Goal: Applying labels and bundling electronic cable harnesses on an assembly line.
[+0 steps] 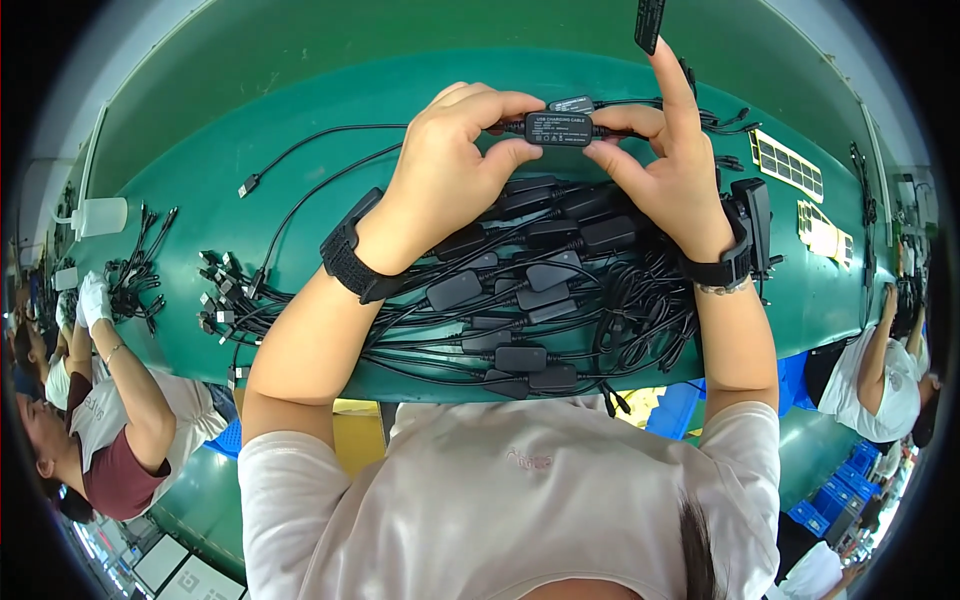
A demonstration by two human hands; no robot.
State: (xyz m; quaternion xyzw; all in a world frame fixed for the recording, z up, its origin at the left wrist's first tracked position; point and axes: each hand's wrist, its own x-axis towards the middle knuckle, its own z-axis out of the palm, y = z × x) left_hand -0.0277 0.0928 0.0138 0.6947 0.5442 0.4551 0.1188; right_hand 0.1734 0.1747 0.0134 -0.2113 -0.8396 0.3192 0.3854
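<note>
Up in the middle, a USB cable's black rectangular module (pixel 558 129) has a dark printed label on its face. My left hand (pixel 450 155) pinches its left end between thumb and fingers. At its right end, the thumb and a bent finger of my right hand (pixel 670 165) grip it too. The right index finger points upward, with a small black label (pixel 649 25) on its tip. Just behind the held module lies another labelled module (pixel 572 104). Below my hands, a pile of black cables (pixel 530 285) with unlabelled modules spreads across the green table.
Label sheets (pixel 787 166) lie at the right, near a dark upright block (pixel 752 208). USB plugs (pixel 225 290) bunch at the pile's left end. A white bottle (pixel 100 217) stands far left. Co-workers sit on both sides; a gloved hand (pixel 95 298) handles cables at left.
</note>
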